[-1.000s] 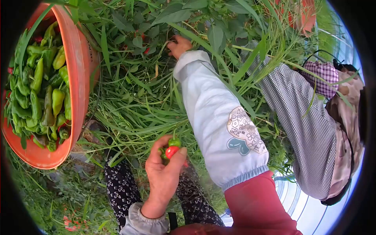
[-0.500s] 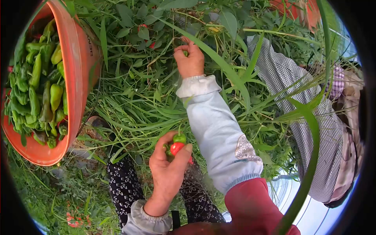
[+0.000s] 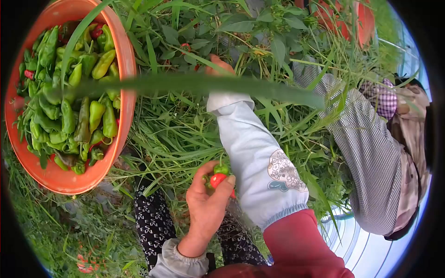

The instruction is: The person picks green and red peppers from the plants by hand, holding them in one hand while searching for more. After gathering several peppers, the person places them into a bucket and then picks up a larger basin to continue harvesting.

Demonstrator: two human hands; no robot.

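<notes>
Red and green peppers are held between the thumb and curled fingers of my left hand, low in the middle of the view. My right hand reaches into the leafy plants at the top centre. A blurred blade of grass crosses in front of its wrist. Leaves and blur hide most of its fingers, so what they touch cannot be made out. A pale sleeve covers the right forearm.
An orange bucket of mostly green peppers stands at the left. At the right is another person in checked clothing. Part of an orange container shows at the top right. Long grass surrounds my legs.
The bucket shows further right and more of its inside is visible. My right hand appears higher and more hidden by foliage. A blurred blade now crosses the view. My left hand still holds its peppers.
</notes>
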